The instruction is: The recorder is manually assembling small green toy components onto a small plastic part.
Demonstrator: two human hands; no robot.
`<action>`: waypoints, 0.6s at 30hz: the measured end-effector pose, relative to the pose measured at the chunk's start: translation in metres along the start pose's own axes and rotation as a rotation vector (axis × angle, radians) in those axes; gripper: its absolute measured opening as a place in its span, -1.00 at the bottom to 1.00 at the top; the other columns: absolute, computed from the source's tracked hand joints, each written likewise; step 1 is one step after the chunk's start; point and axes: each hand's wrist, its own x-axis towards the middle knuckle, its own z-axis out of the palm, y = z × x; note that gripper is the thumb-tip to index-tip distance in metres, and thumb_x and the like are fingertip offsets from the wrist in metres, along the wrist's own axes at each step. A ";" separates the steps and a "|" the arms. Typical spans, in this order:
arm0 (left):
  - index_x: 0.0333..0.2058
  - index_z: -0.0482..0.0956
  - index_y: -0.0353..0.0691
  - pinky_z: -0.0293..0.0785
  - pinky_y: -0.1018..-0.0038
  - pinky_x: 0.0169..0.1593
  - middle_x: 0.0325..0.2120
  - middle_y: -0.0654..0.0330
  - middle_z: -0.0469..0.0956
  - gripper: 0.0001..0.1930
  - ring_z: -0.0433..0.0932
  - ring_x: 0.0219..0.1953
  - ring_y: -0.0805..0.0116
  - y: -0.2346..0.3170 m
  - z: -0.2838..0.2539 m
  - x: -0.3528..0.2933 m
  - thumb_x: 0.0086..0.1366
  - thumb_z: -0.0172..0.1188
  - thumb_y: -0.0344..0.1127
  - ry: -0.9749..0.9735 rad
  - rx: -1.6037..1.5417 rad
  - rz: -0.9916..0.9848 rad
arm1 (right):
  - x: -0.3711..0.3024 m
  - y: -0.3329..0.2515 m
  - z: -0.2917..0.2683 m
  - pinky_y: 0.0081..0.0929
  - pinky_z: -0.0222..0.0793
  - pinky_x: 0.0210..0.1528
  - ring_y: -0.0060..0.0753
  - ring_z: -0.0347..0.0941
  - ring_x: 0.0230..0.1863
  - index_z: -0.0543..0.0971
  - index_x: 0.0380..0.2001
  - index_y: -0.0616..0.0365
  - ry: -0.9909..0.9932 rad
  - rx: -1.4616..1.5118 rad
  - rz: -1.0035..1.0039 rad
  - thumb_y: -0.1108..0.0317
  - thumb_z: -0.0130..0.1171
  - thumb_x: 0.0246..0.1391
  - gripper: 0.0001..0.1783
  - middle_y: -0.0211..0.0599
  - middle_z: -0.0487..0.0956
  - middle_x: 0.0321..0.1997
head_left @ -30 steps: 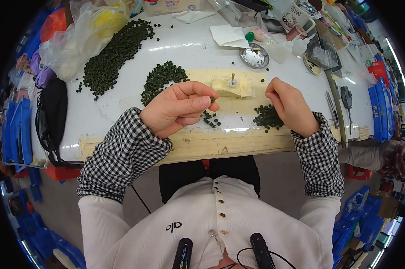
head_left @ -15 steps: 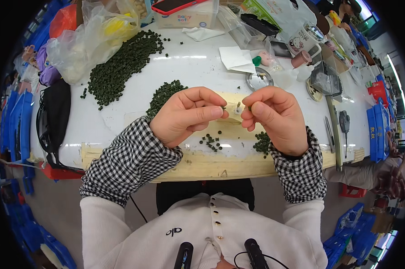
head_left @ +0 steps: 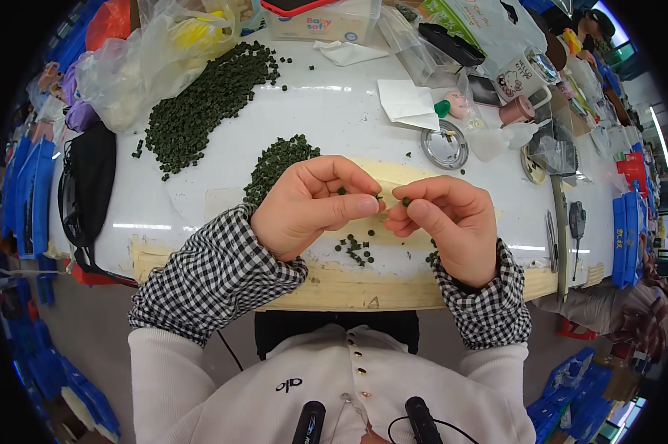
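Having moved leftward since a second ago, the right hand is pinching a dark-green pellet just right of frame centre, the left hand gripping an unclear dark speck; probably light, hard and slippery, the pellet is calling for a rim hold

Right hand pinches green piece; left hand likewise.

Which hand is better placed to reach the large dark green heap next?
Probably the left hand: the large dark green heap lies toward its side, and the right hand is farther away, pinching a small dark piece.
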 end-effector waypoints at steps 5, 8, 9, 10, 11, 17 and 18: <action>-0.30 0.55 -0.27 0.22 0.69 -0.42 -0.48 0.34 0.48 -0.86 0.37 -0.47 0.64 -0.002 0.005 -0.003 0.14 0.26 -0.56 0.065 0.232 0.163 | 0.001 0.010 0.008 -0.64 0.45 -0.19 -0.55 0.51 -0.27 0.57 -0.17 0.37 0.062 -0.170 -0.142 0.54 0.11 0.15 -0.81 -0.24 0.56 -0.28; -0.33 0.62 -0.26 0.15 0.68 -0.45 -0.59 0.42 0.32 -0.85 0.21 -0.55 0.64 0.001 0.008 -0.006 0.09 0.31 -0.57 0.106 0.499 0.260 | 0.001 0.012 0.010 -0.66 0.42 -0.22 -0.57 0.48 -0.29 0.57 -0.17 0.36 0.074 -0.182 -0.150 0.55 0.12 0.15 -0.81 -0.26 0.53 -0.27; -0.33 0.64 -0.26 0.13 0.67 -0.46 -0.62 0.45 0.26 -0.84 0.15 -0.57 0.64 0.002 0.008 -0.007 0.07 0.33 -0.56 0.128 0.606 0.294 | 0.000 0.013 0.011 -0.66 0.41 -0.23 -0.58 0.47 -0.30 0.58 -0.18 0.36 0.078 -0.172 -0.143 0.56 0.12 0.14 -0.82 -0.26 0.52 -0.26; -0.32 0.66 -0.23 0.08 0.67 -0.48 -0.64 0.46 0.22 -0.84 0.12 -0.58 0.65 0.001 0.008 -0.007 0.07 0.34 -0.53 0.132 0.645 0.335 | 0.000 0.014 0.012 -0.66 0.41 -0.23 -0.58 0.47 -0.30 0.58 -0.17 0.35 0.083 -0.177 -0.149 0.56 0.12 0.14 -0.81 -0.26 0.52 -0.26; -0.30 0.68 -0.20 0.02 0.67 -0.49 -0.66 0.48 0.18 -0.83 0.08 -0.60 0.67 -0.001 0.007 -0.007 0.07 0.35 -0.49 0.137 0.684 0.376 | 0.000 0.015 0.012 -0.67 0.41 -0.24 -0.58 0.47 -0.30 0.58 -0.17 0.35 0.088 -0.182 -0.154 0.56 0.12 0.14 -0.81 -0.26 0.53 -0.26; -0.28 0.69 -0.18 -0.01 0.67 -0.51 -0.67 0.49 0.17 -0.81 0.08 -0.61 0.71 -0.007 0.007 -0.009 0.08 0.36 -0.47 0.184 0.684 0.400 | -0.002 0.018 0.018 -0.68 0.37 -0.28 -0.60 0.46 -0.32 0.59 -0.17 0.33 0.136 -0.244 -0.194 0.56 0.14 0.12 -0.80 -0.28 0.53 -0.30; -0.28 0.69 -0.19 -0.01 0.67 -0.51 -0.67 0.49 0.18 -0.81 0.08 -0.61 0.71 -0.008 0.008 -0.009 0.08 0.36 -0.47 0.190 0.674 0.404 | -0.002 0.019 0.018 -0.68 0.36 -0.30 -0.60 0.45 -0.33 0.59 -0.17 0.32 0.149 -0.261 -0.197 0.56 0.15 0.11 -0.80 -0.29 0.54 -0.32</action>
